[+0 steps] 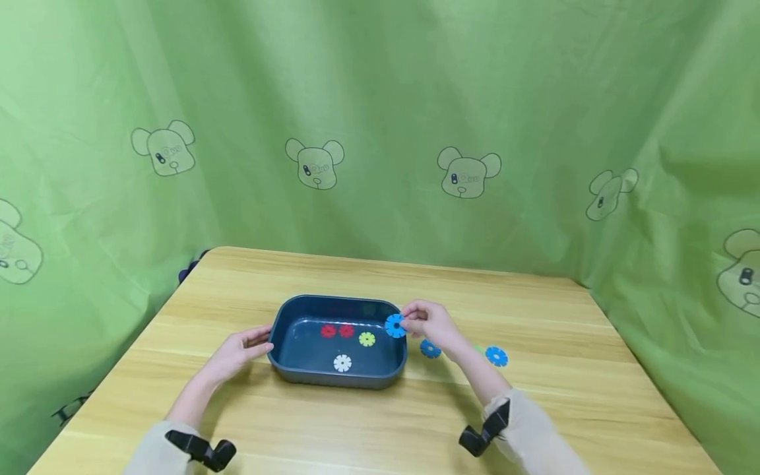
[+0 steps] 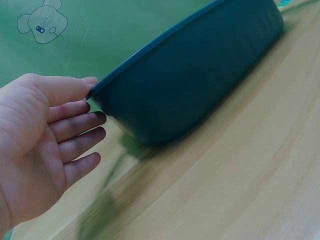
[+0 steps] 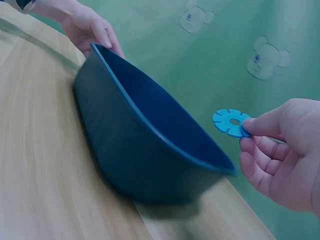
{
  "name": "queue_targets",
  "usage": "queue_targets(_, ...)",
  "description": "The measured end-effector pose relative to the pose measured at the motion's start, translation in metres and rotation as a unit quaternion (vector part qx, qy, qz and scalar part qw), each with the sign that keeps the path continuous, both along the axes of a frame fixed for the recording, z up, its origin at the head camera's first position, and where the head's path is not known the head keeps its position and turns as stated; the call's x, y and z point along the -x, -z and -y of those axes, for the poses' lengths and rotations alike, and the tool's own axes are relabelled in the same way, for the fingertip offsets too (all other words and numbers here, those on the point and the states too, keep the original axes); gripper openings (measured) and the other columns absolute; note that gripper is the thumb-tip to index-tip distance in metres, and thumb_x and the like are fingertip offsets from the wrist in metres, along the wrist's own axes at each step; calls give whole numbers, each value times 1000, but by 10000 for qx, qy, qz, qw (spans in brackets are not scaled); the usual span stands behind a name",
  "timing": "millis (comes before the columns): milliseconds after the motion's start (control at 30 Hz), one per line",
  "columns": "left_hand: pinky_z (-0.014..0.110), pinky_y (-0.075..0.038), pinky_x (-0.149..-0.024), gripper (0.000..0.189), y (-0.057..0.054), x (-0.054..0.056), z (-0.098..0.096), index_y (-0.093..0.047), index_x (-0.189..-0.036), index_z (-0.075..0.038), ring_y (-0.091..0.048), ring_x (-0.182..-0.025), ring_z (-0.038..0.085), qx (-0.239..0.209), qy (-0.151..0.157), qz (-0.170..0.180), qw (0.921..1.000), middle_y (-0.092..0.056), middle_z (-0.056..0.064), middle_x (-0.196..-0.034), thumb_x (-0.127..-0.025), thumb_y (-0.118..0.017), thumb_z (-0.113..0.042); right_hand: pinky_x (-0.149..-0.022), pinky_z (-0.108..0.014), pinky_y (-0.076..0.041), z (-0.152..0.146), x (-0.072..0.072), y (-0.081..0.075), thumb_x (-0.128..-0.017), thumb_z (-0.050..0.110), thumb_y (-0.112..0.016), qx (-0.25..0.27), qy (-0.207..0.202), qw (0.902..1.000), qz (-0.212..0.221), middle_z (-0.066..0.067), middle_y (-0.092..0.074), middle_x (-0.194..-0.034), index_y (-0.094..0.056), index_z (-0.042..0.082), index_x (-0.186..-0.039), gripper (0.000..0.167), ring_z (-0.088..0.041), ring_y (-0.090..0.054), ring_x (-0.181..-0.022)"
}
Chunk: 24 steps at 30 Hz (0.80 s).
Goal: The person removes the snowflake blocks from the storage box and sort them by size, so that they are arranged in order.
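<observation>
A dark blue-green plastic basin (image 1: pixel 332 380) sits on the table. My left hand (image 1: pixel 233 355) holds its left end, thumb on the rim and fingers below it, as the left wrist view shows. Between thumb and fingertips, my right hand (image 1: pixel 436 327) pinches a blue slotted snowflake disc (image 3: pixel 226 120). That disc hangs over the basin's right rim, raised off the table. Inside the basin lie two red discs (image 1: pixel 328 328), a yellow-green disc (image 1: pixel 363 340) and a white disc (image 1: pixel 338 359).
To the right of the basin, two blue discs (image 1: pixel 496 352) lie on the wooden table (image 1: pixel 534 422). A green disc (image 1: pixel 478 348) is mostly hidden by the right forearm. Behind the table hangs a green curtain (image 1: pixel 380 218) with bear-head outlines.
</observation>
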State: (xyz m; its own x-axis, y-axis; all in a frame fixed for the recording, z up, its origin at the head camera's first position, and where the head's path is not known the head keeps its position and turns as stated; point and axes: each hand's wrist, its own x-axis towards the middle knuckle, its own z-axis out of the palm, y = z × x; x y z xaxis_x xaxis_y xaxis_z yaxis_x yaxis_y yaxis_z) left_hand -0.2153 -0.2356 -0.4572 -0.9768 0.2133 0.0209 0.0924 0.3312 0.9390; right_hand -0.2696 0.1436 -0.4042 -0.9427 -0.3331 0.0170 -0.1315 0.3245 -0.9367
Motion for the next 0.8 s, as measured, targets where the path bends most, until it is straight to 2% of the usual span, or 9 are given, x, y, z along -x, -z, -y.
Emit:
queue_targets(167,43,-38,-100,49,-1,0,1,-39,-131,17,-45,-120,41,-26,32,1,10000,-44,32,-131,-92,-55,-8,-72,-37,-54,-40,-8,3,-84,1,-63,-37,245,9997,-16,-7,-60,-82,-55,-10,-103,23,-17,-58,-75)
queue_targets(333,43,-38,-100,50,-1,-1,0,-38,-131,17,-44,-121,41,-16,47,14,10000,-44,32,-131,-92,-56,-10,-72,-35,-53,-85,-16,10,-86,5,-62,-59,592,9981,152,-7,-62,-87,-52,-12,-110,31,-19,-59,-80)
queue_targets(600,43,-37,-101,53,-4,-1,0,-39,-132,14,-42,-123,39,49,-95,84,9999,-45,29,-132,-92,-57,-15,-70,-27,-53,-141,-20,21,-88,9,-62,143,1276,9903,533,2,-61,-85,-48,-13,-113,35,-12,-59,-78)
queue_targets(800,42,-38,-100,53,-4,-2,-1,-38,-131,16,-44,-121,40,9,-14,65,10000,-44,31,-132,-92,-57,-13,-72,-27,-53,-171,-22,36,-90,12,-59,-137,1710,9824,738,2,-61,-86,-47,-14,-115,38,-9,-59,-78)
